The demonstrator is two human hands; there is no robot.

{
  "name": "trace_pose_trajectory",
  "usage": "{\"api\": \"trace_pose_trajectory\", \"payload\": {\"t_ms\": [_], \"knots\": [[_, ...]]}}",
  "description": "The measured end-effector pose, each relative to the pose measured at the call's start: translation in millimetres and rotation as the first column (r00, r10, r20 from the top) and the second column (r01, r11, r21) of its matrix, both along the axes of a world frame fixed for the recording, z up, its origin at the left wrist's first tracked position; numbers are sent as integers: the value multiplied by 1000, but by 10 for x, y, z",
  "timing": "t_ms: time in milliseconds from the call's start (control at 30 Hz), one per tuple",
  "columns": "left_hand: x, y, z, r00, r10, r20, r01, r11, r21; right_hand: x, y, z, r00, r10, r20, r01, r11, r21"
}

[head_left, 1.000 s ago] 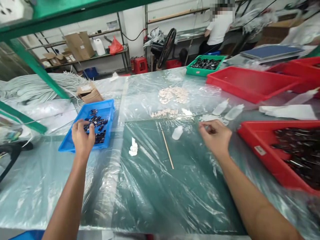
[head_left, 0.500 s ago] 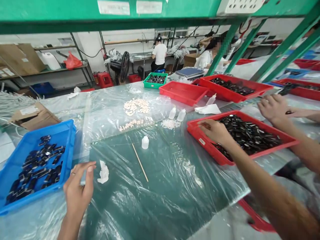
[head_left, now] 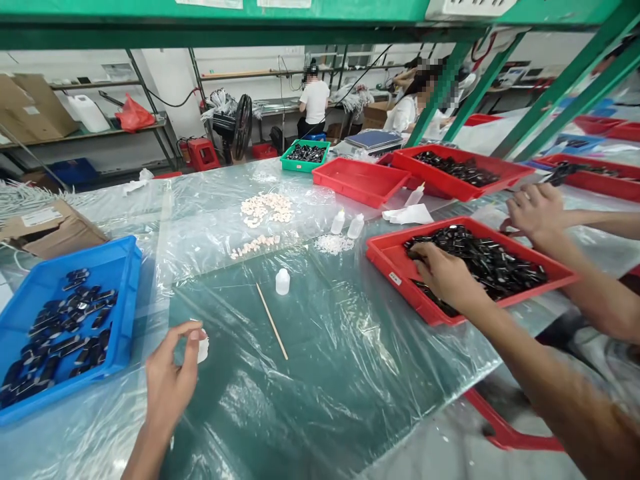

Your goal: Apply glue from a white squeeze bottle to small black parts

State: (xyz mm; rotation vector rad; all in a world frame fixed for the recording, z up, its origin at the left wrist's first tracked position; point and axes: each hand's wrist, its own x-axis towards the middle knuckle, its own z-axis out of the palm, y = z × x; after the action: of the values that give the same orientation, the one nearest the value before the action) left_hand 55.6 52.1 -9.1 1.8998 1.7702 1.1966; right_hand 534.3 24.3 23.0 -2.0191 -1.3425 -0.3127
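Observation:
My left hand hovers above the plastic-covered table, thumb and fingers apart, with nothing in it. Partly behind its fingertips lies a crumpled white tissue. At the right, my right hand reaches into a red tray full of glossy black parts. Its fingers are bent and close on a small black part at the pile's left edge, mostly hidden by the fingertips. Between my hands lie a thin wooden stick and a small white capped bottle.
A blue tray with black parts stands at the left. Ahead are small beige pieces, dropper bottles and white bits. A co-worker's hands are beyond the red tray. A green shelf beam crosses overhead.
My right hand has moved from the red tray's left side onto the edge of the black pile. My left hand has shifted right, toward the tissue. The view has tilted slightly.

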Motion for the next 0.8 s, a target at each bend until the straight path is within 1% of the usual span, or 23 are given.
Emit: {"api": "trace_pose_trajectory", "payload": {"t_ms": [33,100,133,167,233,267,300,367,400,467,500,533,567,600,633,667,700,733,767,800], "knots": [[44,-32,-14,998,-50,36,50,999,-13,-161,-84,25,995,91,-31,-92,996,-9],[153,-115,-25,983,-165,82,168,985,-30,-601,-246,58,954,280,-110,-281,960,7],[211,-165,-21,967,-231,112,236,971,-37,-868,-313,72,901,400,-168,-401,915,32],[268,-217,-13,943,-297,151,306,951,-43,-1151,-365,87,828,514,-224,-515,855,57],[361,-318,10,880,-405,247,429,902,-47,-1709,-413,115,708,649,-278,-656,750,82],[392,-361,20,853,-427,299,459,887,-41,-1960,-411,124,646,703,-297,-715,694,86],[412,-394,25,835,-421,354,461,887,-32,-2181,-397,126,598,740,-307,-755,649,93],[415,-427,18,824,-352,444,400,916,-17,-2523,-343,101,521,788,-330,-809,578,103],[400,-426,7,814,-314,489,368,930,-15,-2643,-309,75,488,802,-346,-828,551,109],[347,-398,-21,801,-265,537,327,945,-23,-2789,-241,6,433,820,-375,-855,505,116],[313,-377,-34,801,-255,542,320,947,-27,-2815,-206,-30,434,825,-362,-858,501,112],[277,-356,-45,802,-252,542,318,948,-28,-2808,-170,-64,465,824,-325,-847,520,107],[242,-339,-53,802,-250,543,315,949,-27,-2767,-130,-95,517,812,-271,-821,560,112],[209,-328,-59,802,-249,543,311,950,-23,-2693,-83,-124,584,784,-208,-778,614,130],[179,-323,-62,803,-249,541,306,952,-16,-2588,-26,-153,650,743,-159,-725,669,165],[154,-325,-65,806,-249,537,302,953,-10,-2461,45,-187,690,708,-151,-677,704,215],[134,-332,-69,810,-251,529,299,954,-5,-2321,130,-230,722,675,-155,-632,733,251],[120,-344,-73,816,-254,519,300,954,-5,-2181,229,-286,741,652,-158,-600,750,279],[111,-359,-78,824,-258,505,304,952,-11,-2054,336,-359,770,614,-174,-555,779,292],[106,-379,-82,833,-262,488,311,950,-20,-1949,446,-448,807,555,-202,-501,824,263]]}}
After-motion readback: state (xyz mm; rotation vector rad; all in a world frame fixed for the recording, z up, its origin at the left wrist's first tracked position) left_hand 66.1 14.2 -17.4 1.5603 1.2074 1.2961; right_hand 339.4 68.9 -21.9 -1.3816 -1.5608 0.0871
